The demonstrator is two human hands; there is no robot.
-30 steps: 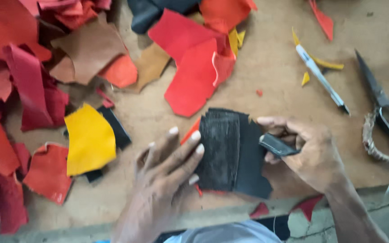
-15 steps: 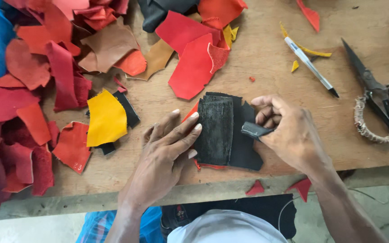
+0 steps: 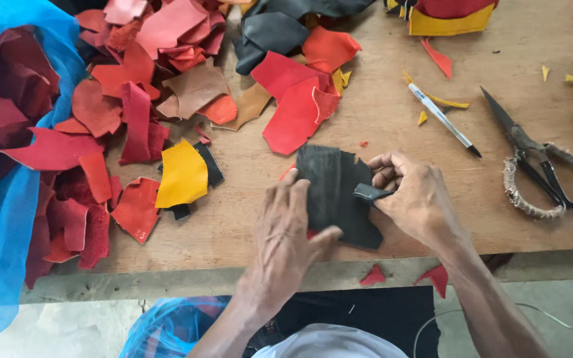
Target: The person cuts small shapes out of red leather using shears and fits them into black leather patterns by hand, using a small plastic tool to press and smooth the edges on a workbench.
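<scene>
Head view: I am pressing my left hand (image 3: 286,229) flat, fingers spread, on the black leather piece (image 3: 333,192) lying at the table (image 3: 392,126) edge right in front of me. My right hand (image 3: 416,199) is pinching a small dark tool (image 3: 369,193) against the piece's right edge; I cannot tell whether it is a blade. Beyond my right hand a pen (image 3: 442,119) and scissors (image 3: 532,166) are lying apart from each other. Beyond and beside my left hand, red, yellow and brown scraps (image 3: 167,106) are lying piled. My left fingertips are sitting close to the tool, so I judge a slip could catch them. The piece is lying near the edge, and loose pressure could let it shift or slide off.
</scene>
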